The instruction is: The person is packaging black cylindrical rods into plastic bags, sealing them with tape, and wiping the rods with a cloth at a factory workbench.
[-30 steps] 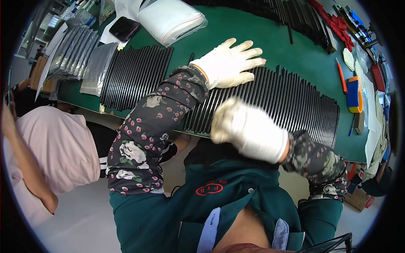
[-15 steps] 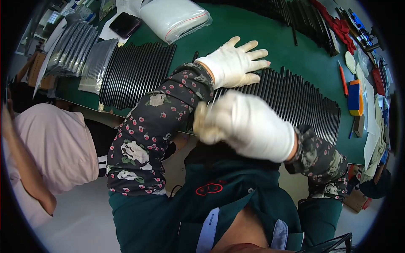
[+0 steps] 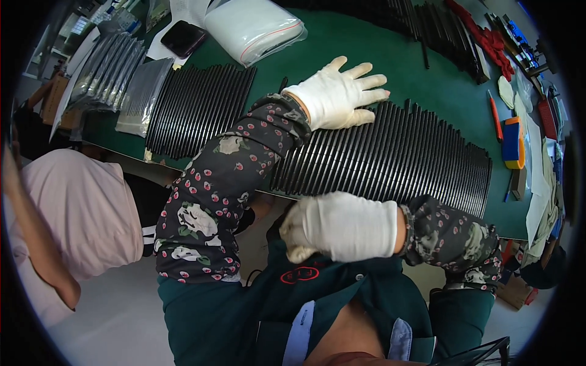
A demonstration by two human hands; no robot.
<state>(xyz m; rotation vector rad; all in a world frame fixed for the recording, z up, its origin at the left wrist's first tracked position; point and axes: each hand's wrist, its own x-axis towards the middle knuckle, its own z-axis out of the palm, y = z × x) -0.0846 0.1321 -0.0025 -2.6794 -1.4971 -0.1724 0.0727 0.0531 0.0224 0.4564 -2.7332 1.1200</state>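
Note:
My left hand (image 3: 339, 94), in a white glove, lies with fingers spread at the far ends of a wide row of thin black rods (image 3: 378, 155). The rods sit side by side on the green table, pointing away from me. My right hand (image 3: 342, 226), gloved as well, is curled closed in front of my apron, just off the near ends of the rods. Whatever its fingers may hold is hidden by the glove. To the left of my left forearm lies a second row of black rods (image 3: 198, 110).
Bagged bundles (image 3: 110, 73) stand at the left, near a phone (image 3: 183, 38) and a stack of clear plastic bags (image 3: 253, 27). More black rods (image 3: 452, 43) and a red cloth (image 3: 488, 39) lie at the far right. A blue-orange block (image 3: 513, 143) and red pen (image 3: 495, 116) rest rightward. Another person (image 3: 79, 207) sits left.
My right hand has come down toward my body, from above the rods to just past the table's near edge, uncovering the rods. My left hand has stayed nearly still.

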